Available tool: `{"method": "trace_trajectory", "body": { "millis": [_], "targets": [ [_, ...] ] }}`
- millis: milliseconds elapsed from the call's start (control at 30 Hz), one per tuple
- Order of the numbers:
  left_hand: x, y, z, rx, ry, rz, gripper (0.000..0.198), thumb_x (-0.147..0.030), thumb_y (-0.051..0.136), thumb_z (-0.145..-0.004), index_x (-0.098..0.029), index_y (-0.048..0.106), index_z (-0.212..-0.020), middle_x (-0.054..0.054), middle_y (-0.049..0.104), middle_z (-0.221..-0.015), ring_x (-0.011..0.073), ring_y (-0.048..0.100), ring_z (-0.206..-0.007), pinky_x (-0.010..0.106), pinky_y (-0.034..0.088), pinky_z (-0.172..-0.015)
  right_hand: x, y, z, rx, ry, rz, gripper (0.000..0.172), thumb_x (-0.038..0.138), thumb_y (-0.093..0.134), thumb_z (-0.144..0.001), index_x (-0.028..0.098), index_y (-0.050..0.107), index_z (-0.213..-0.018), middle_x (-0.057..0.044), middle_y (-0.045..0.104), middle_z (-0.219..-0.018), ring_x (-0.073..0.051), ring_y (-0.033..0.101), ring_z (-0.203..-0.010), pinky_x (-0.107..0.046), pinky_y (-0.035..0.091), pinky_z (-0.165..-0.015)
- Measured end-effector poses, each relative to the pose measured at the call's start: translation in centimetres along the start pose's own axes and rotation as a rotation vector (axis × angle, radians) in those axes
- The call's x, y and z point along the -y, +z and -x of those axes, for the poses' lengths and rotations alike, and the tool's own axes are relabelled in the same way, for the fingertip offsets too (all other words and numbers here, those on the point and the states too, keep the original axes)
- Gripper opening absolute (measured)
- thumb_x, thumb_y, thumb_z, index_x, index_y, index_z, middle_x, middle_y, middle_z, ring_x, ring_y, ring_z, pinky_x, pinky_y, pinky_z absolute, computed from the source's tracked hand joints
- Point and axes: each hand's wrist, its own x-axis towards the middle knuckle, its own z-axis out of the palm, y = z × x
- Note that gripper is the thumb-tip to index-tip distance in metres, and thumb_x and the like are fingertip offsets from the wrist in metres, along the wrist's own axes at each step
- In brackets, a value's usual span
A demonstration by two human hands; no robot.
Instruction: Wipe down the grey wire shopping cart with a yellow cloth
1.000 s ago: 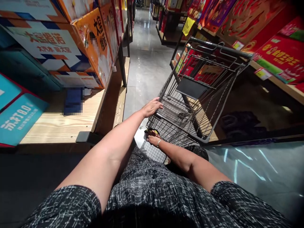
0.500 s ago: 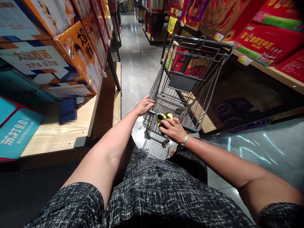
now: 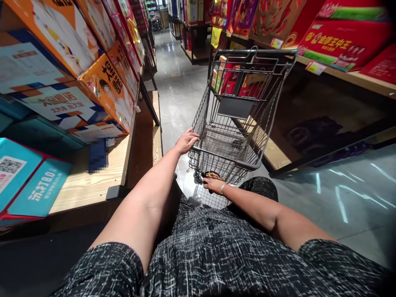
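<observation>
A metal wire shopping cart (image 3: 235,107) stands in front of me, its dark handle bar at the far side. My left hand (image 3: 186,141) rests on the cart's near left corner, fingers partly spread over the rim. Lower down, beneath the near rim and close to a wheel, my right hand (image 3: 213,182) is closed around a small black and yellow item (image 3: 211,175). Most of that item is hidden by the fingers and the cart. A silver bracelet circles the right wrist.
On the left, a wooden shelf (image 3: 119,159) bears orange boxes (image 3: 107,88), a turquoise box (image 3: 46,185) and a dark blue item (image 3: 98,154). Red boxes (image 3: 337,41) line the right shelf. A tiled aisle (image 3: 173,82) runs ahead between shelves.
My right hand has moved down and slightly left with the black and yellow item, from above the cart's near rim to below it. My left hand stays at the corner.
</observation>
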Motion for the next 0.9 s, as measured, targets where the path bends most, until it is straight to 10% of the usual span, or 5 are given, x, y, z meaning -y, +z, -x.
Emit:
{"method": "trace_trajectory", "body": {
  "millis": [400, 767, 900],
  "targets": [
    [-0.7, -1.4, 0.0, -0.063, -0.06, -0.27, 0.027, -0.025, 0.053, -0.099, -0.022, 0.075, -0.114, 0.01, 0.072, -0.128, 0.0309, 0.045, -0.146, 0.057, 0.033, -0.121, -4.0, -16.0, 5.5, -0.44, 0.22, 0.298, 0.024, 0.018, 0.056, -0.093, 0.026, 0.072, -0.11, -0.01, 0.064, -0.123, -0.026, 0.044, -0.104, -0.039, 0.028, -0.083],
    [-4.7, 0.6, 2.1, 0.078, 0.008, -0.349, 0.033, -0.054, 0.058, -0.098, -0.032, 0.075, -0.115, 0.004, 0.071, -0.122, 0.0313, 0.05, -0.133, 0.064, 0.003, -0.123, -2.5, -9.7, 3.8, -0.503, 0.088, 0.342, 0.02, 0.018, 0.057, -0.096, 0.03, 0.072, -0.103, -0.002, 0.068, -0.127, -0.021, 0.047, -0.114, -0.039, 0.026, -0.098],
    [-3.9, -0.4, 1.7, 0.109, -0.008, -0.345, 0.026, -0.053, 0.074, -0.087, -0.028, 0.078, -0.09, 0.003, 0.073, -0.112, 0.0294, 0.052, -0.128, 0.062, 0.006, -0.124, -1.4, -4.1, 2.3, -0.221, 0.057, 0.166, 0.018, 0.018, 0.054, -0.098, 0.024, 0.07, -0.101, -0.005, 0.067, -0.124, -0.019, 0.051, -0.112, -0.039, 0.032, -0.102]
  ]
}}
